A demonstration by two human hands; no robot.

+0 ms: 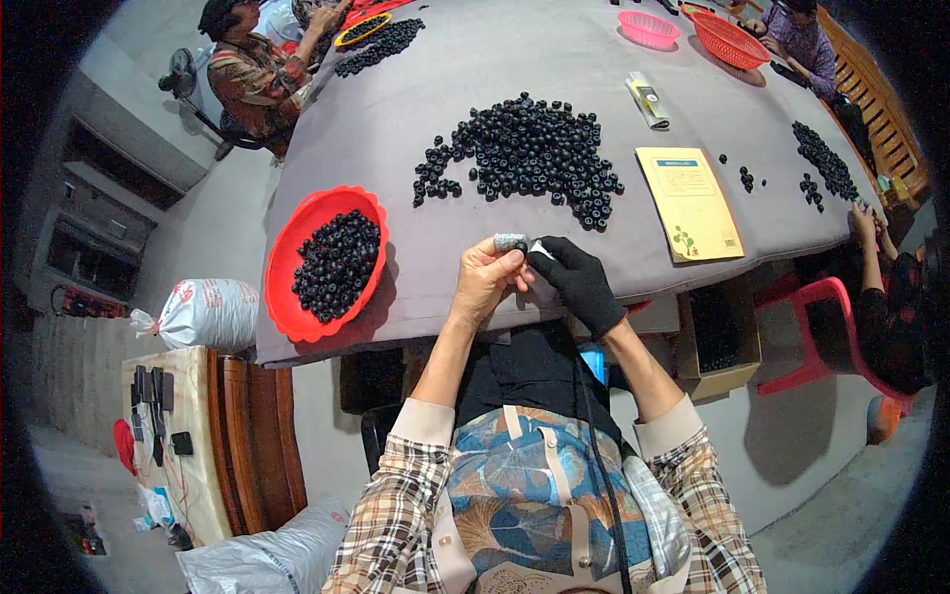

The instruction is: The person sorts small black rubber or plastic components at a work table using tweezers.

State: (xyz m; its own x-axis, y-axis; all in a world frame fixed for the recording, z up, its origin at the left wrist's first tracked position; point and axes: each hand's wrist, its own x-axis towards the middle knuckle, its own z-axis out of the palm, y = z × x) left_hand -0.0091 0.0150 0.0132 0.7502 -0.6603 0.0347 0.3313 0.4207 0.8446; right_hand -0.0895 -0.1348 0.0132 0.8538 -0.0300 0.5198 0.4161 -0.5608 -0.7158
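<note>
My left hand (pixel 485 280) is bare apart from a grey wrap on one fingertip, and its fingers are pinched together. My right hand (pixel 584 287) wears a black glove and is closed beside it, its fingertips meeting the left ones. Something small and white (pixel 540 248) shows at the right fingertips; what it is, and anything else in the pinch, is too small to make out. Just beyond both hands spreads a pile of small black round bead-like pieces (pixel 534 148) on the grey tablecloth (pixel 426 259). A red scalloped tray (pixel 280 259) at the left holds more of them.
A yellow booklet (pixel 691 203) and a pale tube-like packet (pixel 648 101) lie right of the pile. Pink (pixel 648 30) and red baskets (pixel 730 42) stand farther back. Co-workers sit around the table. Below are a cardboard box (pixel 722 379), a pink chair (pixel 816 337) and white sacks (pixel 213 315).
</note>
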